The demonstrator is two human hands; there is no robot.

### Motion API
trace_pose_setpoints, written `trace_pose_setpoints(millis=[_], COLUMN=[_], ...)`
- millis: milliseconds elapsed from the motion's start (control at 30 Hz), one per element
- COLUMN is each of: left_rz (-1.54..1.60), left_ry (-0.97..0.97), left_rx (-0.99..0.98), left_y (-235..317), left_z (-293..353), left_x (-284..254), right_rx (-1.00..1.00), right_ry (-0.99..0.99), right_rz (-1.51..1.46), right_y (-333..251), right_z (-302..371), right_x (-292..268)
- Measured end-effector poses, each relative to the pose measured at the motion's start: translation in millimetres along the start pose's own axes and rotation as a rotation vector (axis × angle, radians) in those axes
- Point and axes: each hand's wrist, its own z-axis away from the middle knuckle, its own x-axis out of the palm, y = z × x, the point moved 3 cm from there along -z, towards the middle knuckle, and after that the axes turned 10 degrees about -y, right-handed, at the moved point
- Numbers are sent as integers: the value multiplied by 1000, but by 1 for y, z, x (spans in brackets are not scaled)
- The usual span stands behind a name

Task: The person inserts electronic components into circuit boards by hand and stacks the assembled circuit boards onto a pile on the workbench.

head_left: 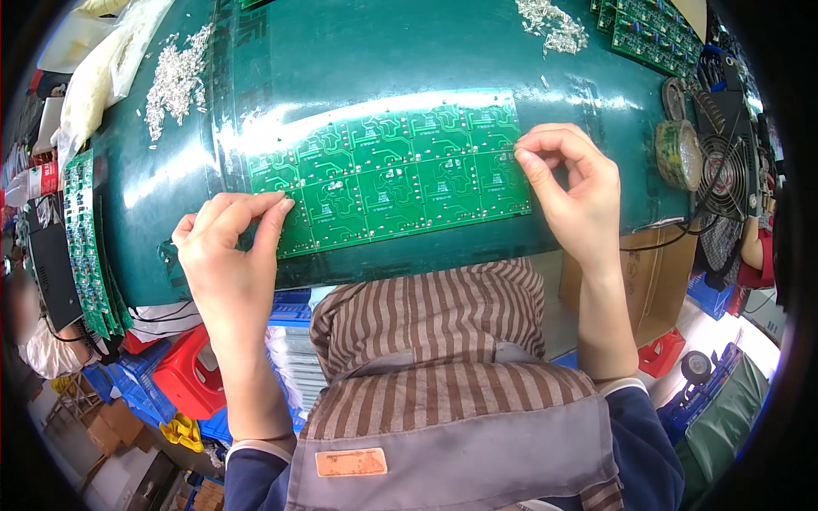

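Note:
A green printed circuit board panel (400,183) with repeated sections lies on the green tabletop in front of me, tilted slightly up to the right. My left hand (234,234) pinches with thumb and forefinger just over the panel's left part; whatever sits between the tips is too small to name. At the panel's right edge, my right hand (567,179) also has thumb and forefinger pressed together, and I cannot make out what they grip. Small clear parts lie in one pile (177,83) at the far left and another pile (552,27) at the far right.
Stacked populated boards stand at the left edge (85,243) and far right (656,38). A tape roll (679,155) and a fan (724,175) sit at right, beside a black cable. Plastic bags (102,89) lie far left; a red stool (192,375) stands below.

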Motion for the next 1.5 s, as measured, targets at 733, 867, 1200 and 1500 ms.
trace_pose_setpoints(millis=[733,867,1200,1500], left_rz=[294,353,211,19], left_ry=[64,164,159,236], left_rx=[-145,-373,-468,-339], left_y=[-73,-94,-100,-84], left_z=[-46,-75,-95,-86], left_x=[-11,-1,7,3], right_rx=[-249,-262,-160,-141], right_ry=[118,115,84,78], right_rz=[444,438,199,211], right_y=[-17,-19,-8,-9], right_z=[8,8,6,4], right_x=[14,15,10,8])
